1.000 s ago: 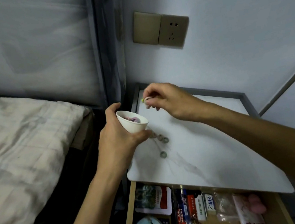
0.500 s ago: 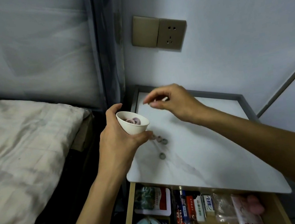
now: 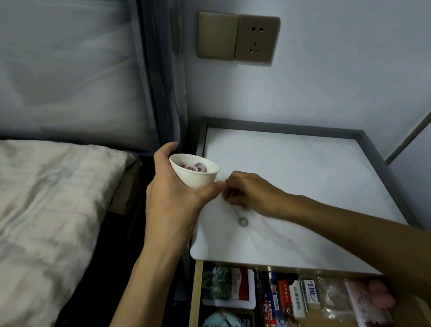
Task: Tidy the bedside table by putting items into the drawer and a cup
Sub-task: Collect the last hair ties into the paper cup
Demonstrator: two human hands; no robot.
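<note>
left hand wraps round the white cup, tilted and held up over the left edge of the bench, with pink and purple rings sitting inside it. right hand is down on the bench right beside the cup, fingers curled onto the marble top, and i cannot tell if it's pinching anything. one small ring lies loose just in front of that hand. below, the drawer hangs open, packed with packets.
</note>
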